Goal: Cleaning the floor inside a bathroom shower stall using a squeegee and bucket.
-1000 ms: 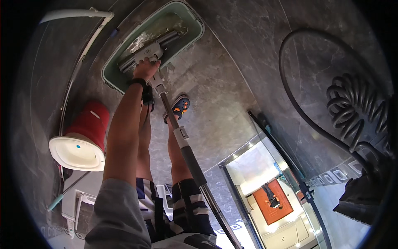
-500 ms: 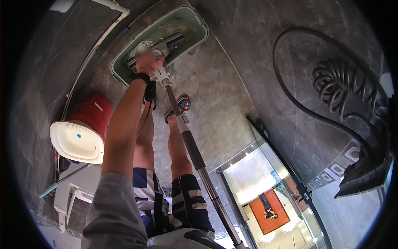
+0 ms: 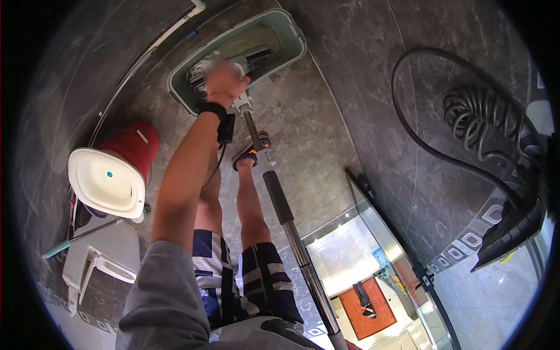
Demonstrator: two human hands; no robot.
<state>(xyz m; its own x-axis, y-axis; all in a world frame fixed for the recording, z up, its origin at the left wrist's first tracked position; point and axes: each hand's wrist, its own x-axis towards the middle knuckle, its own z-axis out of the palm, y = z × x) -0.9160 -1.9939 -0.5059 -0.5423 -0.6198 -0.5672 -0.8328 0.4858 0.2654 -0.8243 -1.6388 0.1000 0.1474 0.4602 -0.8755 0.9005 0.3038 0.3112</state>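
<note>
While left grip (image 3: 227, 86), seemingly closed, holds mop (image 3: 278, 198) low at its head, over tub (image 3: 182, 88), rinsing seems underway. Right grip: unseen, cannot tell. Next move calls for steady turning.

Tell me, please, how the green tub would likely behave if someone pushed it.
The green tub would probably feel heavy and might slosh, since what looks like water glistens around the mop head inside. Its long, broad outline suggests sliding rather than tipping.
</note>
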